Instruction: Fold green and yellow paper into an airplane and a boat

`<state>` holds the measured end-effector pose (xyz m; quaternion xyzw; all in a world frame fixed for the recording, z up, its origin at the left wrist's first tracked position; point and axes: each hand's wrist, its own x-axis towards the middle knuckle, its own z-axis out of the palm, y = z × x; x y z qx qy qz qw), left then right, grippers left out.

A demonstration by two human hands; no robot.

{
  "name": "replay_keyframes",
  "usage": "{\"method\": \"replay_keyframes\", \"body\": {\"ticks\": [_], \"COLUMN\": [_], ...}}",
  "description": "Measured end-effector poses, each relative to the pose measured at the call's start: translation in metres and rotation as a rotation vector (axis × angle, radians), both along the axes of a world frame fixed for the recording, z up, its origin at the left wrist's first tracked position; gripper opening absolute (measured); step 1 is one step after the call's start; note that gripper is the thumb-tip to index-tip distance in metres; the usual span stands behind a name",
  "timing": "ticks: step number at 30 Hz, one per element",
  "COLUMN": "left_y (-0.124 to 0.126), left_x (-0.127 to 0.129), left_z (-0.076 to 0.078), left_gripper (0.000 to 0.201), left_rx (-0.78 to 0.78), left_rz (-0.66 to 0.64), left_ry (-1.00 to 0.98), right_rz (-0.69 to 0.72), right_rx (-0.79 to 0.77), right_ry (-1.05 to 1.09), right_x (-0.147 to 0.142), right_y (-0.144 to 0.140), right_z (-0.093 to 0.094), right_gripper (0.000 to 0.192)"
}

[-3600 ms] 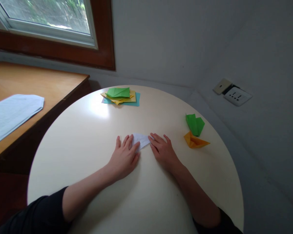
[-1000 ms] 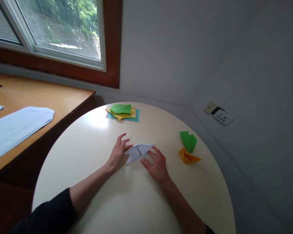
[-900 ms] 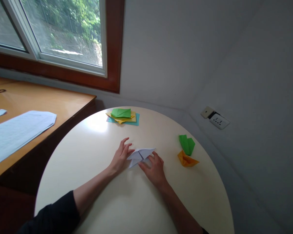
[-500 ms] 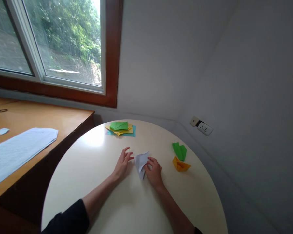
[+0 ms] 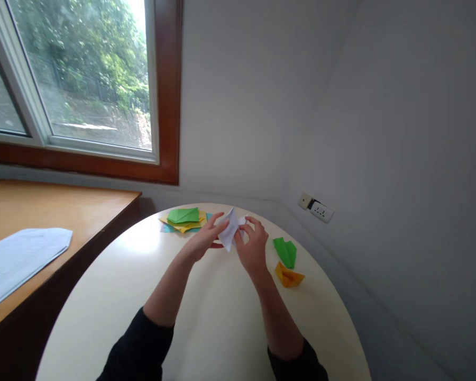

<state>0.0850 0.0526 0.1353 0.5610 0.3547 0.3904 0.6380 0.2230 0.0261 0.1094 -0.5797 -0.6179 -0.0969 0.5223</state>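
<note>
White folded paper (image 5: 230, 233) held up off the desk (image 5: 206, 317), between both hands, in front of the coloured sheets. Left hand (image 5: 206, 238) pinches its left edge with fingers closed on it; right hand (image 5: 254, 246) grips the right side, fingers curled round the paper. Exact finger placement on the folds is hard to make out at this size.

Handling, by judgement: very light, thin, limp where single-layered and stiffer along the creases. Creases easily, tears if pulled. Best held at the folded edges or thick corners, with light pinch, not on the open flaps.

Surface: round cream desk, smooth and slightly glossy; paper would likely slide on it. Stack of coloured sheets (image 5: 183, 219) at the far edge, green on top. Green folded piece (image 5: 285, 251) and orange folded piece (image 5: 287, 275) to the right, touching or nearly so.

Room: wooden counter (image 5: 55, 211) at left carrying a printed sheet (image 5: 19, 259); window (image 5: 75, 79) with brown frame; grey walls; wall socket (image 5: 316, 209).
</note>
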Motion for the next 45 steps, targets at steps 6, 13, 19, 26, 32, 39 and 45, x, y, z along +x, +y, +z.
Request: {"method": "replay_keyframes", "body": {"ticks": [6, 13, 19, 26, 32, 39, 45], "left_y": [0.007, 0.012, 0.011, 0.012, 0.016, 0.021, 0.023], "left_x": [0.000, -0.016, -0.035, -0.033, -0.019, -0.004, -0.002], "left_z": [0.011, 0.022, 0.030, 0.029, 0.020, 0.014, 0.013], "left_gripper": [0.051, 0.056, 0.061, 0.052, 0.059, 0.055, 0.053], "left_rx": [0.124, 0.189, 0.291, 0.337, 0.163, 0.069, 0.070], "left_rz": [0.047, 0.020, -0.008, 0.007, -0.084, -0.181, 0.007], "left_ry": [-0.026, 0.176, 0.226, 0.137, 0.089, -0.180, -0.235], "right_rz": [0.005, 0.046, 0.089, 0.115, 0.209, 0.245, 0.239], "right_rx": [-0.007, -0.084, -0.099, -0.062, -0.068, -0.066, -0.083], "right_ry": [-0.110, -0.213, -0.189, -0.083, -0.004, 0.048, -0.004], "right_x": [-0.008, -0.001, 0.010, 0.018, 0.014, 0.009, 0.009], "right_y": [0.006, 0.008, 0.006, 0.004, 0.002, 0.004, 0.003], "right_z": [0.019, 0.033, 0.044, 0.047, 0.048, 0.047, 0.044], "right_gripper": [0.010, 0.015, 0.011, 0.012, 0.012, 0.011, 0.017]}}
